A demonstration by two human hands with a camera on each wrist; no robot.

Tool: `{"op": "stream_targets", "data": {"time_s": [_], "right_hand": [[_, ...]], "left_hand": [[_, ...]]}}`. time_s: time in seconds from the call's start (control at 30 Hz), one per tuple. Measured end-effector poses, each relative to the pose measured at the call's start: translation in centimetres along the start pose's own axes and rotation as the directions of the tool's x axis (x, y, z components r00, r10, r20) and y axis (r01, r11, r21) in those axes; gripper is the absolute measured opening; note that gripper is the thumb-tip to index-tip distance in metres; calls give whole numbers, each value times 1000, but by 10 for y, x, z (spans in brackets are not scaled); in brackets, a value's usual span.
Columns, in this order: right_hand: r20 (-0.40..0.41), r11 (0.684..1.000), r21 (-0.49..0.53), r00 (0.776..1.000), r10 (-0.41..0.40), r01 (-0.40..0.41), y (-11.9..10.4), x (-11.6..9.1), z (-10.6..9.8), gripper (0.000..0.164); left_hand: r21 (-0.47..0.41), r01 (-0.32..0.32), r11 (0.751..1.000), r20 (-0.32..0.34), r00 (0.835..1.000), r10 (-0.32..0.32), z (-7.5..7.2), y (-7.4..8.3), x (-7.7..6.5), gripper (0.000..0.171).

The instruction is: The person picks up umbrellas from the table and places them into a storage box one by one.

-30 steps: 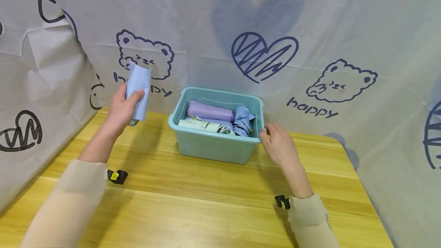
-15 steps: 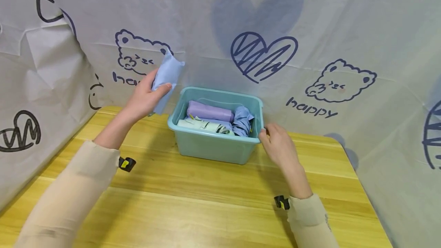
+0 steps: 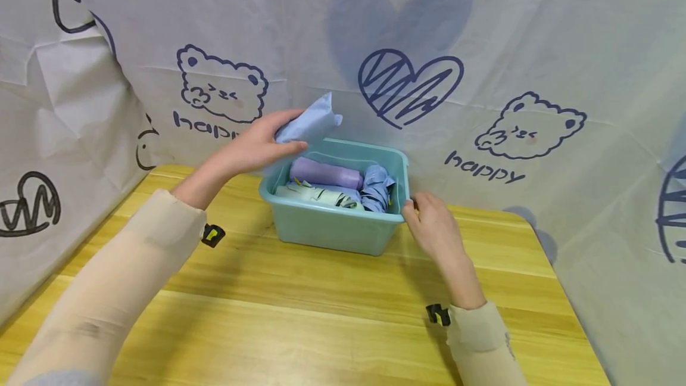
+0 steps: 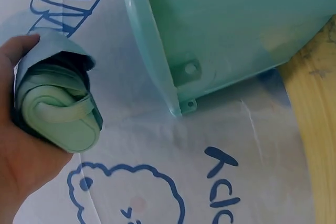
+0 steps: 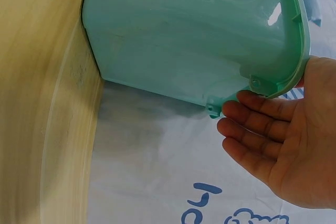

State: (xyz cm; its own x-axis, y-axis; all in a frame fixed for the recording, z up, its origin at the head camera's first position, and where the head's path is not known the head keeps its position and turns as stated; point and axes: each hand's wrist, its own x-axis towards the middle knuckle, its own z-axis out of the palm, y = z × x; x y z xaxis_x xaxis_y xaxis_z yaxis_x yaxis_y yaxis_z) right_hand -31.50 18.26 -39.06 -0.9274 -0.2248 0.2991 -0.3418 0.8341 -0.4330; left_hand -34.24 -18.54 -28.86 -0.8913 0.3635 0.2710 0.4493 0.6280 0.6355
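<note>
My left hand grips a folded compact umbrella in a light-blue sleeve, tilted above the left rear part of a teal plastic bin. In the left wrist view, the umbrella's pale green oval end with a small strap pokes out of the sleeve. At the bin's right front corner, my right hand pinches the rim; the right wrist view shows its other fingers loosely bent below. Inside lie a purple roll, a pale green-white roll and a blue wrapped bundle, probably umbrellas too.
A wooden table carries the bin near its back edge. Behind and at both sides hangs a pale cloth printed with hearts and bears. Black wrist straps show near the sleeves.
My left hand has carried the umbrella rightward, from left of the bin to over its left rear rim, tipping it further toward the right. The right hand and bin have stayed in place.
</note>
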Motion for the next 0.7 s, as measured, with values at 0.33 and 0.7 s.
{"op": "stream_targets", "data": {"time_s": [0.33,0.7], "right_hand": [[-3,1000,1,1000,11,-11,-2,-1,0,44],[-15,1000,2,1000,3,-3,-1,-2,0,41]], "left_hand": [[76,-86,993,209,976,68,18,11,29,74],[270,-132,954,359,933,27,43,13,46,69]]}}
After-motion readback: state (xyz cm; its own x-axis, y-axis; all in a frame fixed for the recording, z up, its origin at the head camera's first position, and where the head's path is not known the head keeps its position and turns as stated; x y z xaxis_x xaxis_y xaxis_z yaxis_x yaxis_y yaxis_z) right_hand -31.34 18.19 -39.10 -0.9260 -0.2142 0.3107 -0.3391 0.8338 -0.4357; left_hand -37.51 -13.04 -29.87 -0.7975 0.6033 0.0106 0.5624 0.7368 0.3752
